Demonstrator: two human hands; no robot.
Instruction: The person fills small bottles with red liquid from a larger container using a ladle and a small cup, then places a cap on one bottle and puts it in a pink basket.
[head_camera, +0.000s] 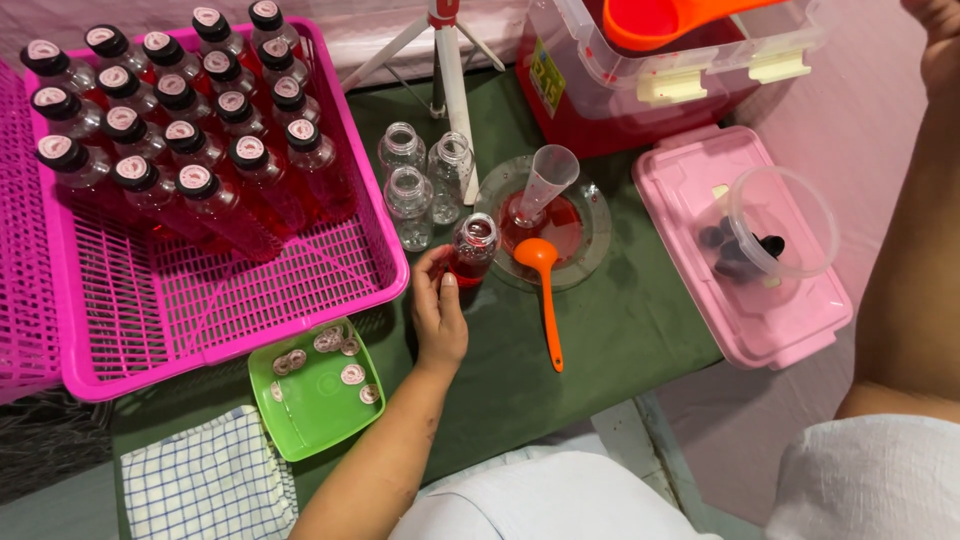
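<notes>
My left hand (438, 310) is closed around a small clear bottle (473, 250) partly filled with red liquid, standing uncapped on the green table. Just right of it sits a clear bowl (590, 235) of red liquid with a clear measuring cup (549, 178) standing in it and an orange ladle (546, 290) resting on its rim. Three empty clear bottles (410, 205) stand behind the held bottle. My right arm reaches up along the right edge; only part of my right hand (938, 40) shows at the top corner, its fingers out of view.
A pink basket (230, 300) holds several capped bottles of red liquid (195, 150). A green tray (320, 400) holds several caps, beside a checked cloth (205, 480). A pink lidded box (750, 310) carries a clear tub (780, 220). A red bin (640, 90), orange scoop (655, 20) and white tripod (445, 60) stand behind.
</notes>
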